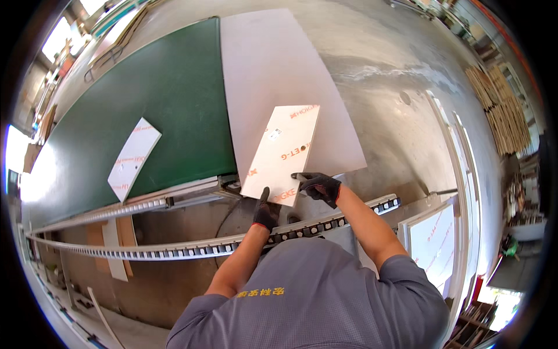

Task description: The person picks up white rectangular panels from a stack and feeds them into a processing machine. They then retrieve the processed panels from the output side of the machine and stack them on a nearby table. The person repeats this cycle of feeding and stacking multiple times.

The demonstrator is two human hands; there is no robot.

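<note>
A white rectangular panel (pixel 282 139) with orange print and a small dark hole near its right edge lies in front of me, tilted slightly to the right. My left hand (pixel 267 213), in a black glove, grips its near edge, thumb on top and the other fingers mostly hidden. Over the panel's near right corner is my right hand (pixel 321 189), also gloved in black. Its fingers are drawn together around something small that I cannot make out. On the green belt to the left rests a narrower white panel (pixel 133 160) with similar print.
The green conveyor belt (pixel 180 87) borders a pale sheet-like surface (pixel 273 58) beyond the panel. A curved roller rail (pixel 203 247) runs between me and the belt. More printed panels (pixel 433 238) stand at my right beside pale upright boards. Stacked brown sheets (pixel 503 116) are at far right.
</note>
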